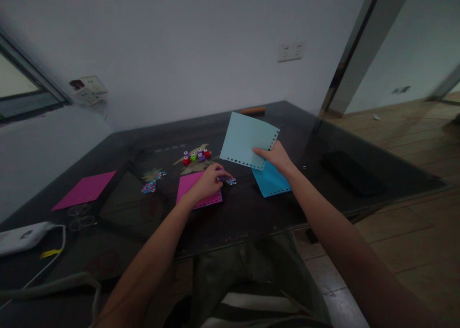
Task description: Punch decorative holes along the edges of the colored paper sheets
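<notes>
My right hand (pixel 276 156) pinches the lower edge of a light blue sheet of paper (pixel 244 136) with punched holes along its border and holds it tilted above the dark glass table (pixel 251 213). A darker blue sheet (pixel 270 183) lies flat under it. My left hand (pixel 208 180) rests curled on a pink sheet (pixel 190 186), its fingers closed on a small purple punch (pixel 224 178). Small coloured paper cut-outs (pixel 232 180) lie just beside those fingers.
A cluster of small coloured punches (pixel 196 156) sits behind the pink sheet. More cut-outs (pixel 150 186) lie to the left, a second pink sheet (pixel 85 190) further left. A white device (pixel 21 237) with cable and scissors (pixel 81 218) are at the near left, an orange object (pixel 253 110) at the far edge.
</notes>
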Demonstrator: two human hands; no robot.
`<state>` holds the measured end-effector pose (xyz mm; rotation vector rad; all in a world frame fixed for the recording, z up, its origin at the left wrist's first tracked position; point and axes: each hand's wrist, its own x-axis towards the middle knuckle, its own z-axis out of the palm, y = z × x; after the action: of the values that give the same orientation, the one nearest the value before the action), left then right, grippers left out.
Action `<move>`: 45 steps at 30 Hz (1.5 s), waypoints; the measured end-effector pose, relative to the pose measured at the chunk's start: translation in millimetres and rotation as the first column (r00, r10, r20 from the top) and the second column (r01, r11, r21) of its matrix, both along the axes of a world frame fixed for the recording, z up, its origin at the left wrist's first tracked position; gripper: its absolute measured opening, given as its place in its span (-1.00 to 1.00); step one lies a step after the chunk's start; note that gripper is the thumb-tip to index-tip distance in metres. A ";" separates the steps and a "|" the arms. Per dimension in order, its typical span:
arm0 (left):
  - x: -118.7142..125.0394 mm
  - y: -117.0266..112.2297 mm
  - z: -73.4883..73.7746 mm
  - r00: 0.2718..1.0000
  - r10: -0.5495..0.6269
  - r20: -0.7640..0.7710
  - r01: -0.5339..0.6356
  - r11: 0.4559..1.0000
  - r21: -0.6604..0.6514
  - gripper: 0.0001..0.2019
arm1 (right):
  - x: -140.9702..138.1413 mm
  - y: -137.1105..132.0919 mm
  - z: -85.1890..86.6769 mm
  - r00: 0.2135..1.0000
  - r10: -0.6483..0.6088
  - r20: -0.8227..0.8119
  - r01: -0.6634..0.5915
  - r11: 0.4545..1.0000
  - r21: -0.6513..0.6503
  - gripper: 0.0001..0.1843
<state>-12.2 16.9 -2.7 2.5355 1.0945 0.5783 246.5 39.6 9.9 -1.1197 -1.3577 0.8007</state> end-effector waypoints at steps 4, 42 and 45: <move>0.0 0.5 1.1 0.998 0.017 0.060 -0.015 0.999 -0.035 -0.52 | 1.4 1.4 -1.0 1.000 -0.018 0.023 0.018 1.000 0.019 -0.55; 0.8 4.4 1.3 0.940 0.170 0.296 -0.135 0.982 -0.134 -0.72 | 50.1 19.2 3.9 0.864 -0.333 -0.378 0.419 0.891 0.173 -0.53; 1.7 4.9 1.9 0.916 0.202 0.346 -0.134 0.968 -0.211 -0.71 | 49.1 18.4 4.0 0.872 -0.320 -0.370 0.402 0.900 0.170 -0.53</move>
<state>-10.5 21.8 -0.8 2.0787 1.1703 0.9086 295.6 58.0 13.9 -0.9548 -0.8926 0.5008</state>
